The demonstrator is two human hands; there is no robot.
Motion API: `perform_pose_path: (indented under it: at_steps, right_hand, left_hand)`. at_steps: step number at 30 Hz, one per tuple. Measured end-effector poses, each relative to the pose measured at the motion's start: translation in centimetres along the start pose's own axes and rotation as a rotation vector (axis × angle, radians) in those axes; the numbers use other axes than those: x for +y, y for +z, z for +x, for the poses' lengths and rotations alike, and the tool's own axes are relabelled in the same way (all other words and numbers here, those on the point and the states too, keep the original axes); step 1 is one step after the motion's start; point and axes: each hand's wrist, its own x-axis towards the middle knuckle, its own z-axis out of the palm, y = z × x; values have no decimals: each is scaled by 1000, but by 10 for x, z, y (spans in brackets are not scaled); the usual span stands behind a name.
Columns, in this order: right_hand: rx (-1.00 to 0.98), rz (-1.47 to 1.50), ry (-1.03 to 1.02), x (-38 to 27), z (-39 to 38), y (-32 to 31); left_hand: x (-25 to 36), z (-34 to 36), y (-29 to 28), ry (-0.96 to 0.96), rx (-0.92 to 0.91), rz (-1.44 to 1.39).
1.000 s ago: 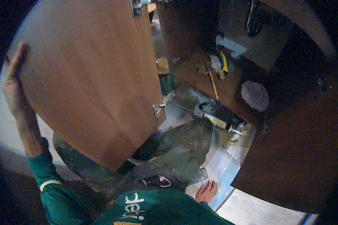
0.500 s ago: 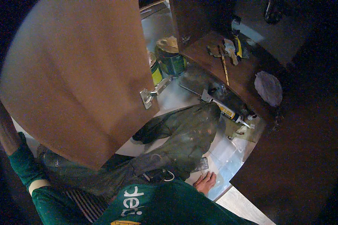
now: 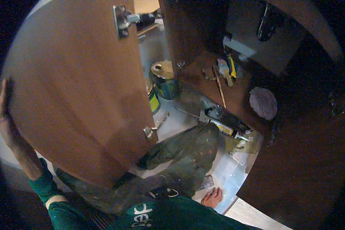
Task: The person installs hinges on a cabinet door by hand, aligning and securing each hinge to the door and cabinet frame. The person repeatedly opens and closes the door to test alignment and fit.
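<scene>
My left hand (image 3: 4,103) holds the outer edge of a brown wooden door (image 3: 76,84), which has metal hinges (image 3: 122,22) on its inner edge. My right hand (image 3: 212,197) lies with spread fingers on the floor beside a small grey patterned piece (image 3: 205,182). My bent leg (image 3: 184,149), in dark olive trousers, extends under the door. Past the knee lies a caulking gun with a tube (image 3: 225,129) at the foot of an open dark cabinet (image 3: 291,161).
Two cans (image 3: 164,86) stand behind the door. The cabinet shelf (image 3: 237,107) carries a yellow-handled tool (image 3: 230,67), a thin stick (image 3: 220,91), grimy scraps and a purplish oval object (image 3: 263,102). A dark curved fitting (image 3: 266,23) shows in the cabinet's upper part.
The door has shifted left and slightly down against the cabinet since a second ago, with my left hand on it, exposing more of the cans. My right hand stays on the floor.
</scene>
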Motion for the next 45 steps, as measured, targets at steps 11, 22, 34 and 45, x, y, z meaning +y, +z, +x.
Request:
perform_pose_path:
  at_steps: [11,22,34,45]
  right_hand:
    - [150,-310,606,34,70,64]
    - [220,-107,591,36,81,63]
    - [284,143,673,66,76,80]
    - [314,550,-114,-67,206,-43]
  left_hand:
    - [-64,-58,-58,58,114,-136]
    - [-30,-40,-44,-179,73,-195]
    - [-14,-67,-45,-263,158,-445]
    - [-35,-109,-46,-361,170,-329]
